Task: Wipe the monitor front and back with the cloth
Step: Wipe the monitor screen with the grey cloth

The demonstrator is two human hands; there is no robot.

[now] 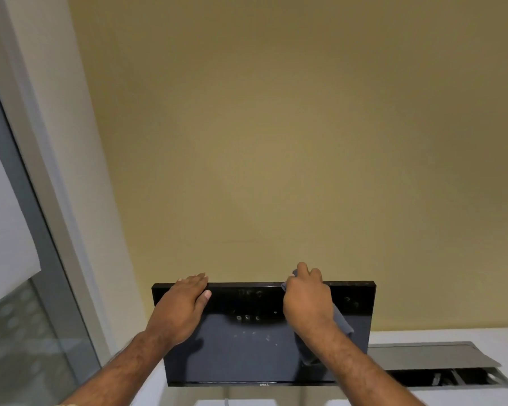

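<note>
The left hand [182, 306] lies flat over the top edge of the monitor [247, 347], fingers straight, thumb on the screen. To its right, the right hand [307, 297] grips the grey cloth [342, 323] on the same edge; cloth hangs below it against the screen. The monitor stands on a white desk [423, 336] under both hands.
</note>
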